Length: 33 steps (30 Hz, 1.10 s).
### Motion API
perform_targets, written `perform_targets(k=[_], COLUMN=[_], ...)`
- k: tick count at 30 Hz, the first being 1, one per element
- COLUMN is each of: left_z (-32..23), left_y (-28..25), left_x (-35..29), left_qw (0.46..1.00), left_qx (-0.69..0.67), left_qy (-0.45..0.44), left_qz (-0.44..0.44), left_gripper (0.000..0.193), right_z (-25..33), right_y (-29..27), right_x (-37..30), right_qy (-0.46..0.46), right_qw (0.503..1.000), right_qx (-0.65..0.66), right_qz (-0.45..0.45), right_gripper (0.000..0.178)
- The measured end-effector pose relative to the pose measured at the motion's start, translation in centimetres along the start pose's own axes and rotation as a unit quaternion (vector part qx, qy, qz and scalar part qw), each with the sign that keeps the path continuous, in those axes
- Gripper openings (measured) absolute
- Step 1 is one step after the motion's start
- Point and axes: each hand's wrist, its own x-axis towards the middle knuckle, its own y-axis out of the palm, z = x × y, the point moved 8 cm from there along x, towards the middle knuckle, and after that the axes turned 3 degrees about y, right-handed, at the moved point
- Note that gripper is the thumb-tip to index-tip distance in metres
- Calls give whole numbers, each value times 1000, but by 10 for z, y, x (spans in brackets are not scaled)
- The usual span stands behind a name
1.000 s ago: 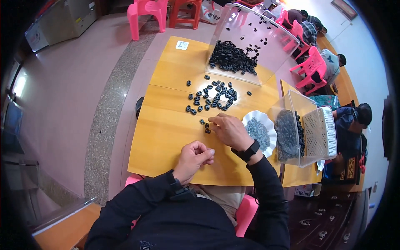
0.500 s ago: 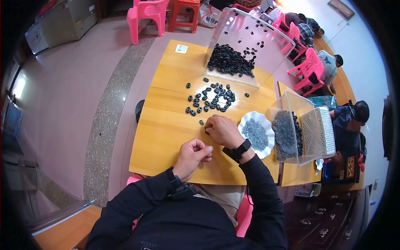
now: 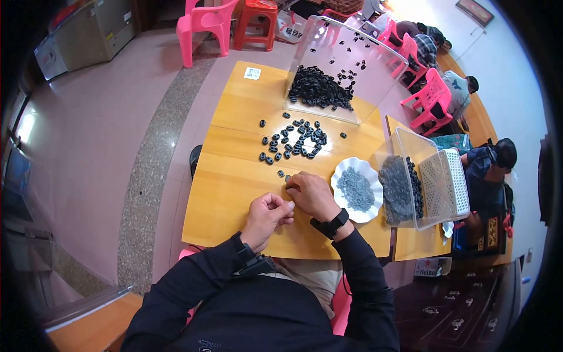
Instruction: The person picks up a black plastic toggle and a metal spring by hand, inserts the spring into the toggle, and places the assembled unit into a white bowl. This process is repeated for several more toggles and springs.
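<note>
My left hand (image 3: 268, 218) hovers over the near part of the table, thumb and fingers pinched together; whatever they hold is too small or hidden to tell. Beside it, my right hand (image 3: 314, 195) rests low on the table with curled fingers, a small black plastic piece partly showing at the fingertips. Just beyond those fingertips lies another small dark piece (image 3: 281, 173). Farther off is a loose spread of small black oval pieces (image 3: 274, 149), each with two lighter spots. A white scalloped plate (image 3: 339, 205) of tiny grey parts stands to the right of my right hand.
A clear plastic bin (image 3: 375, 108) with many black pieces stands at the table's far side. On the right, another clear bin (image 3: 417, 222) holds dark pieces beside a white perforated basket (image 3: 454, 185). People sit along the right wall near pink chairs (image 3: 434, 97).
The view has shifted slightly. My right hand has drawn a little toward me, and a second dark piece now shows beyond its fingertips. My left hand keeps its pinch.
</note>
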Motion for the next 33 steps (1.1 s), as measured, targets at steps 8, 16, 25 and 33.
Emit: perform_targets(k=[8,16,25,33], left_z=[-2,3,5,6], left_y=[-1,13,18,23], left_x=[0,-6,-7,-9], left_qw=[999,998,996,995], left_qx=[-17,8,25,12], left_qy=[0,-43,-36,-42], left_qz=[-28,41,78,86], left_gripper=[11,14,13,19], right_z=[3,-1,-39,-109], right_y=[-16,-19,-63,-88], right_x=[-26,-63,-88,-95], right_qy=[-5,5,34,160], right_qw=[987,959,957,960], right_qx=[144,261,214,-147], right_qz=[-67,-112,-194,-179], right_gripper=[11,10,15,19])
